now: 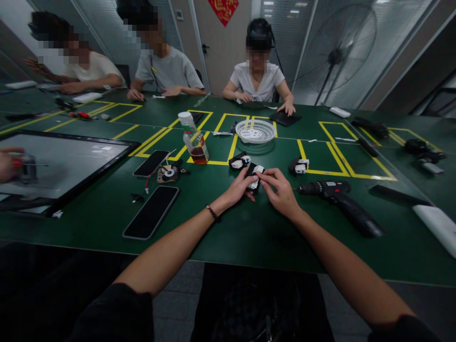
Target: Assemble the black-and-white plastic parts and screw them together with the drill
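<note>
Just above the green table (pixel 228 228), my left hand (pixel 239 187) is closed around a small black-and-white part (pixel 254 175). My right hand (pixel 280 192) pinches the same part from the right with thumb and fingertips. The exact kind of this part cannot be made out. A similar black-and-white part (pixel 239 161) lies just beyond my left hand. Another such part (pixel 299 165) rests farther right. Close to my right forearm lies a black power drill (pixel 338 194), its thin bit pointing toward my right hand.
A white basket (pixel 255 131) and a bottle of dark liquid (pixel 195 142) stand ahead. Two phones (pixel 151 212) and a small wired mechanism (pixel 169 173) lie left, beside a large black-framed panel (pixel 71 166). Another person's hand (pixel 10 164) holds a tool there. Several people sit opposite.
</note>
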